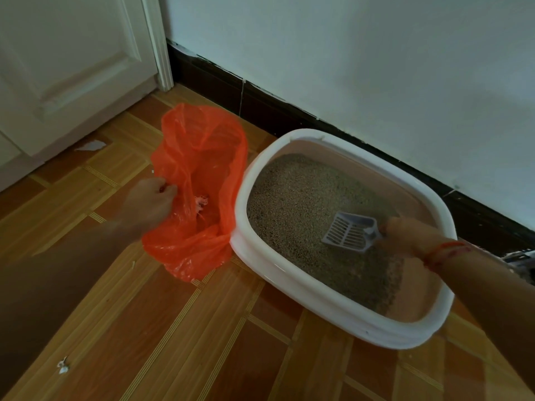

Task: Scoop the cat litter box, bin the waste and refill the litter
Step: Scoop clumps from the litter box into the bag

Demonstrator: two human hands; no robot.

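Note:
A white litter box (pixel 341 314) with a pale pink inside stands on the floor against the wall, filled with grey-brown litter (pixel 298 204). My right hand (pixel 405 231) grips the handle of a slotted grey scoop (pixel 348 231), whose blade lies just over the litter near the box's right side. The scoop looks empty. An orange plastic bag (pixel 199 180) sits open on the floor, touching the box's left side. My left hand (pixel 150 198) pinches the bag's near-left edge and holds its mouth open. Something small and pale lies inside the bag.
A white door (pixel 66 68) stands at the back left and a white wall with a dark skirting board (pixel 289 111) runs behind the box. Small white scraps (pixel 62 367) lie on the wood-patterned floor (pixel 173 328). A dark object shows at the right edge.

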